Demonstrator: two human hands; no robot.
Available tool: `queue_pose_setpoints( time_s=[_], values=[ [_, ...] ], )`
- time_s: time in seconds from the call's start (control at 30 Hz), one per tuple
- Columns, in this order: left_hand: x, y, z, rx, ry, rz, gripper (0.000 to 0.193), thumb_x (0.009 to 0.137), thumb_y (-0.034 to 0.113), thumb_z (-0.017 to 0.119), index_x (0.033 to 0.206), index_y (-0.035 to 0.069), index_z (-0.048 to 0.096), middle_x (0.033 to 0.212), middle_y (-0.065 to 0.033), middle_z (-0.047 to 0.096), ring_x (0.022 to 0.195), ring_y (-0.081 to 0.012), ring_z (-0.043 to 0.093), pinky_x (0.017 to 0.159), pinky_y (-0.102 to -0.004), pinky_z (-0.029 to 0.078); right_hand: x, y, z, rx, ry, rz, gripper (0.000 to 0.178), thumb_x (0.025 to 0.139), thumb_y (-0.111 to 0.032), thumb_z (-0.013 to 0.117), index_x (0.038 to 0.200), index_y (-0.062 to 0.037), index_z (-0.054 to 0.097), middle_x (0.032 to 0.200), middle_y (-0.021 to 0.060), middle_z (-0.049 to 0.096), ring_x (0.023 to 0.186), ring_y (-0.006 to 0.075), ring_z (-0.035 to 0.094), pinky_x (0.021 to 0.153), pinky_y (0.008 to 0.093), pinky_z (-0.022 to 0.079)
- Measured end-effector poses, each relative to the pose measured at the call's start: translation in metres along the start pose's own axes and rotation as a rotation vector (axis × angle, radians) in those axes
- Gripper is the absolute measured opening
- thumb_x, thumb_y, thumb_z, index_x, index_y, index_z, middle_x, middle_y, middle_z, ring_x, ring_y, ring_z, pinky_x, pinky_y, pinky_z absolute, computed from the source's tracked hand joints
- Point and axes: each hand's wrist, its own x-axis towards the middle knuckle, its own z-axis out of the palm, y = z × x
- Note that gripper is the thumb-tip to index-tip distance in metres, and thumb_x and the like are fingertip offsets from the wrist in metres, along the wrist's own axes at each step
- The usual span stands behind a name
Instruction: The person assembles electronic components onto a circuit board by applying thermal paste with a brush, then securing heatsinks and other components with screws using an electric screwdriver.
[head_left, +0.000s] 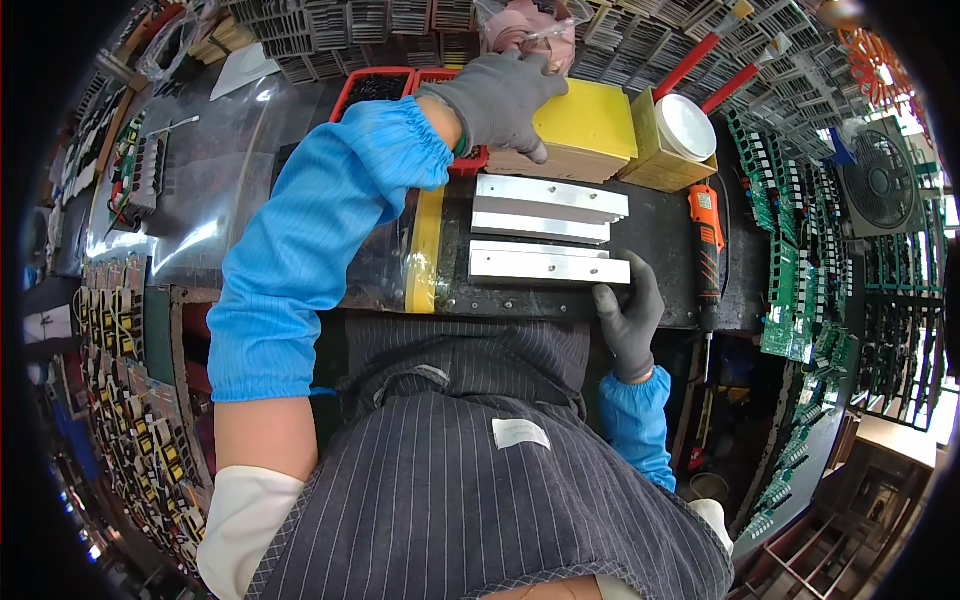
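My left hand (505,100), in a grey glove, reaches to the back of the bench. Its fingers are spread over the left edge of a stack of yellow-topped sheets (600,122), with nothing visibly held. Near the bench's front edge lies a silver metal bar (540,264) with small studs or screws in its face. My gloved right hand (632,315) is closed around this bar's right end, thumb on the near side and fingers behind. Just beyond it, more silver metal bars (550,193) lie side by side, touched by neither hand.
An orange-and-black electric screwdriver (706,235) lies at the right. Behind it, a white tub (688,128) stands in a box beside red-handled brushes (686,68). Red bins (345,95) of small parts sit behind my left arm. Green circuit boards (790,285) line the right side.
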Motion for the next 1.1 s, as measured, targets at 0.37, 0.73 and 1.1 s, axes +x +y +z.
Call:
queue_pose_setpoints(
  time_s=[0.37, 0.73, 1.1],
  values=[
    [-0.112, -0.007, 0.000, -0.463, 0.560, -0.029, 0.051, 0.087, 0.038, 0.070, 0.126, 0.009, 0.056, 0.122, -0.0148, 0.058, 0.113, -0.0354, 0.059, 0.096, -0.0441, 0.047, 0.005, -0.011, 0.011, 0.063, 0.006, -0.032, 0.048, 0.087, -0.027, 0.073, 0.122, 0.0034, 0.059, 0.110, 0.0137, 0.066, 0.102, 0.0233, 0.063, 0.092, 0.0349, 0.049],
    [-0.263, 0.022, 0.054, -0.716, 0.644, -0.412, 0.035, 0.086, 0.022, 0.072, 0.114, 0.005, 0.058, 0.104, -0.0106, 0.060, 0.090, -0.0286, 0.066, 0.078, -0.0366, 0.054, -0.002, 0.026, -0.006, -0.145, 0.006, -0.059, 0.056, 0.093, -0.038, 0.070, 0.120, 0.0088, 0.059, 0.112, 0.0182, 0.066, 0.100, 0.0285, 0.062, 0.090, 0.0406, 0.049],
    [-0.363, 0.002, 0.046, -0.635, 0.668, -0.729, 0.032, 0.088, 0.018, 0.070, 0.115, 0.005, 0.060, 0.106, -0.0115, 0.062, 0.090, -0.0245, 0.067, 0.078, -0.0347, 0.055, 0.008, 0.041, 0.003, -0.224, 0.056, -0.128, 0.071, 0.091, -0.054, 0.065, 0.123, 0.0090, 0.058, 0.113, 0.0194, 0.066, 0.099, 0.0283, 0.063, 0.088, 0.0406, 0.052]
  ],
)
